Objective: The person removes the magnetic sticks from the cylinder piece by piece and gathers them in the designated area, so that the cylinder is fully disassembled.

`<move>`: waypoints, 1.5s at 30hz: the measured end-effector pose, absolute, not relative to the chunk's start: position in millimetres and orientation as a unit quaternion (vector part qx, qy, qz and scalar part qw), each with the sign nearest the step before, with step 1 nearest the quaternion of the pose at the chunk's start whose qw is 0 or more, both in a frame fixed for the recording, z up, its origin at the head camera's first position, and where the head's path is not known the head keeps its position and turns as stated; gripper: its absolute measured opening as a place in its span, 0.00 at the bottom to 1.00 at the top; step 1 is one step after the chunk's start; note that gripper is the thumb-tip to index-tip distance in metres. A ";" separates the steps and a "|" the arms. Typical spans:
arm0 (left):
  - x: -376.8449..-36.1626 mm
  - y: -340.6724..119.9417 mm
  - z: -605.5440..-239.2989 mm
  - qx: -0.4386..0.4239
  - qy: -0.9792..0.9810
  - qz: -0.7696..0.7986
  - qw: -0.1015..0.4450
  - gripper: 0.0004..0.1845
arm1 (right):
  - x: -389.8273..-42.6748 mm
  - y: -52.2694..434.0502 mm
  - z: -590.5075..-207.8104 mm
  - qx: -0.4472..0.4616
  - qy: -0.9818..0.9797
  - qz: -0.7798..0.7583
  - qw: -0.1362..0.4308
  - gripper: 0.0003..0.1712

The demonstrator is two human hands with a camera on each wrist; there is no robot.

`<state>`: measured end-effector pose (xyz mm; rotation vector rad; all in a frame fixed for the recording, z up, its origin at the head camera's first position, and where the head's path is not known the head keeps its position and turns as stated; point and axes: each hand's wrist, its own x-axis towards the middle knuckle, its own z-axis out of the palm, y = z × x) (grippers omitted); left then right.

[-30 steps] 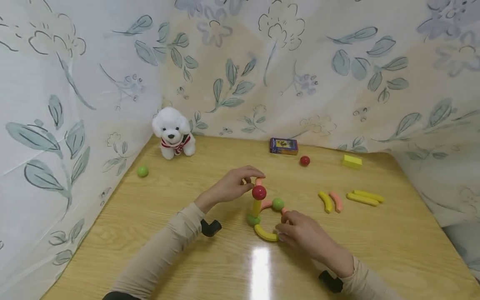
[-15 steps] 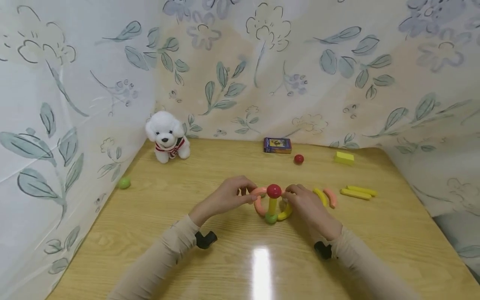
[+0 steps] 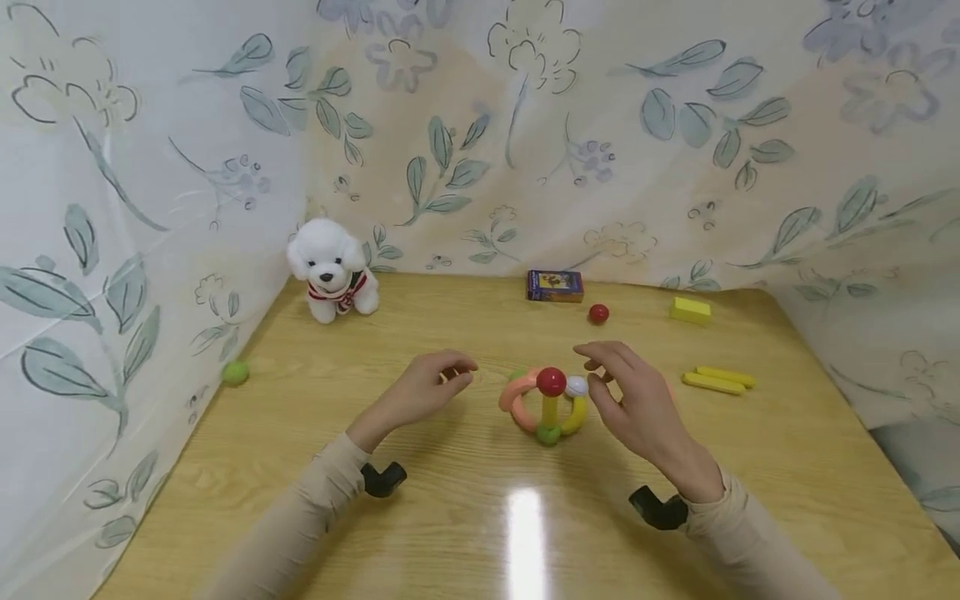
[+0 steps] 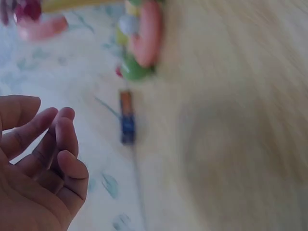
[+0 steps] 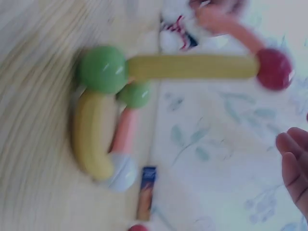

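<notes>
Now apparently off the toy (image 3: 548, 404) — both hands.

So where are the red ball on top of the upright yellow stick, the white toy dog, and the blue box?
red ball (image 3: 551, 382), head view, its round front.
white toy dog (image 3: 330, 267), head view, its face.
blue box (image 3: 555, 286), head view, its front side.

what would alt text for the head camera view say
Two hands, left hand and right hand, hover open on either side of a small toy structure of coloured balls and curved sticks on a wooden table. A white plush dog sits behind.
</notes>
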<state>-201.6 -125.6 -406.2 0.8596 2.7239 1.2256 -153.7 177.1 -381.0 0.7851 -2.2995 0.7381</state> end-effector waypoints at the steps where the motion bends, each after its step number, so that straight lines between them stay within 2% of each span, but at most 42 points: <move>1: -201.3 -132.8 -409.2 0.267 0.879 0.396 0.011 0.12 | -151.5 174.0 -378.2 0.308 -0.858 0.280 0.301 0.21; 6: -197.5 -145.3 -413.1 0.261 0.870 0.418 0.020 0.13 | -149.6 163.0 -375.9 0.364 -0.843 0.263 0.297 0.20; 9: -193.9 -132.8 -406.4 0.287 0.859 0.423 0.027 0.14 | -152.2 160.4 -381.7 0.376 -0.844 0.248 0.291 0.22; 15: -189.4 -98.1 -397.1 0.363 0.851 0.379 0.004 0.20 | -154.4 157.2 -395.5 0.375 -0.839 0.264 0.294 0.28; 17: -188.2 -89.7 -396.7 0.376 0.850 0.369 -0.002 0.18 | -152.0 155.6 -395.9 0.363 -0.846 0.287 0.266 0.26; 22: -186.9 -80.6 -397.7 0.376 0.847 0.375 0.000 0.10 | -146.6 153.2 -393.0 0.314 -0.861 0.371 0.151 0.21; 27: -188.7 -86.8 -395.4 0.331 0.849 0.410 0.038 0.09 | -147.4 156.4 -391.9 0.272 -0.861 0.417 0.104 0.19; 32: -195.5 -109.5 -399.4 0.225 0.902 0.367 0.040 0.13 | -150.1 160.1 -391.2 0.267 -0.862 0.419 0.100 0.20; 37: -200.3 -133.6 -409.9 0.108 0.949 0.294 0.047 0.12 | -151.5 160.8 -389.2 0.260 -0.874 0.398 0.107 0.22; 42: -204.3 -144.1 -419.0 0.074 0.962 0.258 0.053 0.20 | -150.6 161.3 -388.9 0.254 -0.880 0.387 0.105 0.23; 45: -206.8 -146.8 -423.7 0.065 0.969 0.232 0.058 0.21 | -150.3 161.5 -390.1 0.253 -0.881 0.386 0.102 0.23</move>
